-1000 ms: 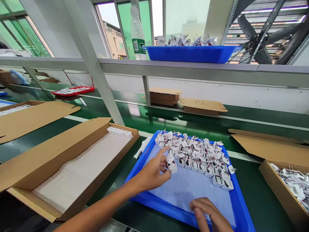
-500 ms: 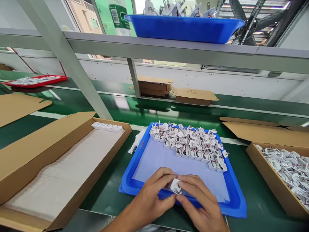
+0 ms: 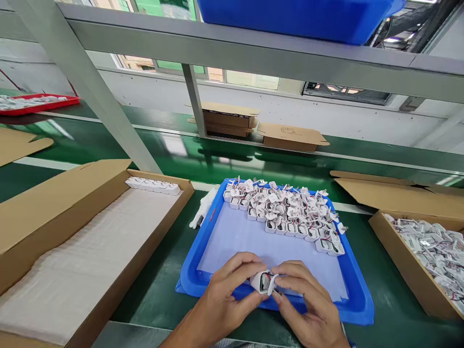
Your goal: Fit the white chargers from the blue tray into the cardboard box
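Over the near edge of the blue tray (image 3: 188, 270), my left hand (image 3: 229, 296) grips a small white plastic charger housing (image 3: 258, 282). Its open end faces right and shows a dark inside with thin wires. My right hand (image 3: 308, 300) pinches the white cover (image 3: 271, 285) with metal pins at that end, tilted away from the opening. Fingertips hide part of both pieces. Farther back on the tray's paper liner stand rows of similar white housings (image 3: 290, 212) with red and black wires and their covers loose on top.
At left an open cardboard box (image 3: 174, 212) is lined with white paper and holds a row of white pieces (image 3: 152, 185) at its far end. Another open carton (image 3: 398, 261) at right is full of white wired parts (image 3: 431, 246). A metal shelf beam (image 3: 232, 46) crosses above.
The cover has swung aside from the housing, so the wired inside now shows. My right hand has shifted slightly right. The camera view has tipped downward.
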Motion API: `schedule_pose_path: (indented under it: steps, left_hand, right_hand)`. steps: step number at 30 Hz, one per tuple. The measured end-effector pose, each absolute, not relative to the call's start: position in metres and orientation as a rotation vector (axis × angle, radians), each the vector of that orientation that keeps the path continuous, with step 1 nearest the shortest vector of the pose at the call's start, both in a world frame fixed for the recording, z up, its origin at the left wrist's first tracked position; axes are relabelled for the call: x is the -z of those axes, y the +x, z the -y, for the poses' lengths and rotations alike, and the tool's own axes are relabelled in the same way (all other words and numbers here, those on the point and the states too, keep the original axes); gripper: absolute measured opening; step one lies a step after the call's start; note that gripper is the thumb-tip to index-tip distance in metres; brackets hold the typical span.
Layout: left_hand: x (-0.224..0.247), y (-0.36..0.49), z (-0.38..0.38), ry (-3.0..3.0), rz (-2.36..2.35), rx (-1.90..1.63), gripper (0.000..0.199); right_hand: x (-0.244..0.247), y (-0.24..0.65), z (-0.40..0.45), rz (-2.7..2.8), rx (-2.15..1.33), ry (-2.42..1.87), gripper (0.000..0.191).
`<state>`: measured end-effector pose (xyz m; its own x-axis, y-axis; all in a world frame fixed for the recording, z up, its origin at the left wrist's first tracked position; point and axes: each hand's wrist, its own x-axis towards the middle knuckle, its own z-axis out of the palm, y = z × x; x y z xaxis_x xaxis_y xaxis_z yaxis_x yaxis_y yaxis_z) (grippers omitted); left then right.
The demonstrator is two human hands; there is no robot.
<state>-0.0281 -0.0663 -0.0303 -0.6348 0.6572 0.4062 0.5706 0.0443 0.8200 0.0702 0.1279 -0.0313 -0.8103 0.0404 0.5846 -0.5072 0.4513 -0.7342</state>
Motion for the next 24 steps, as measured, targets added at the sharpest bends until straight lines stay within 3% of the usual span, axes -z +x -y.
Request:
schedule_pose_path:
  steps: [8,19,24]
  left_hand:
    - [0.039,-0.031,0.067,1.295,-2.219,-1.757,0.047]
    - [0.04,-0.03,0.066,1.21,-2.132,-1.795,0.051]
    - [0.031,-0.034,0.07,1.009,-1.949,-1.822,0.038]
  right_hand:
    - [0.02,0.066,-0.126,2.312,-1.229,0.486,0.047]
    - [0.025,0.069,-0.127,2.462,-1.412,0.288,0.039]
    - [0.029,0.066,-0.125,2.428,-1.497,0.27,0.033]
